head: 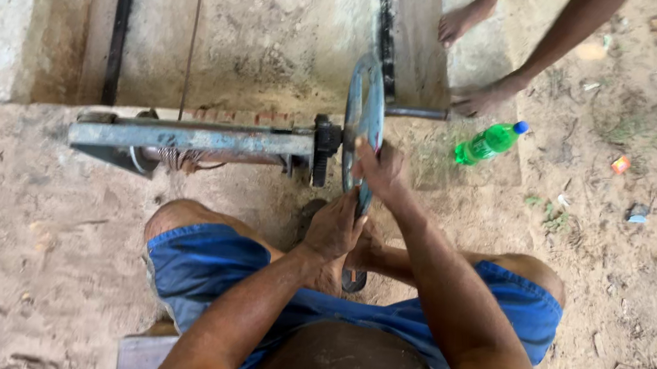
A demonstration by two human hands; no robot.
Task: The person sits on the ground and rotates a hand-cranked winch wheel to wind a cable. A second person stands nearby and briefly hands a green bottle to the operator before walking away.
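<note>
Turning a blue-grey metal handwheel (363,118) is what both hands are doing here, and the wheel is standing upright, edge-on to the camera, on the sandy ground just in front of the seated person's knees. The right hand (380,170) is closing around the upper part of the rim, fingers wrapped over it; the left hand (333,228) is clamping the lower part of the rim in the same way, so each grip is fully closed on the wheel. The wheel is sitting at the right end of a grey steel bar frame (185,139), next to a dark toothed gear (322,149), with a coil of cable (179,159) wound under the bar.

To do this well, I judge the hands should be staying opposite each other on the rim, pulling and pushing evenly, with fingers kept away from the gear teeth.

Beyond the machine, a concrete channel (272,30) is running away from the ground's far edge. Another person's bare feet (478,98) are standing near a green plastic bottle (488,142) lying on the sand.
</note>
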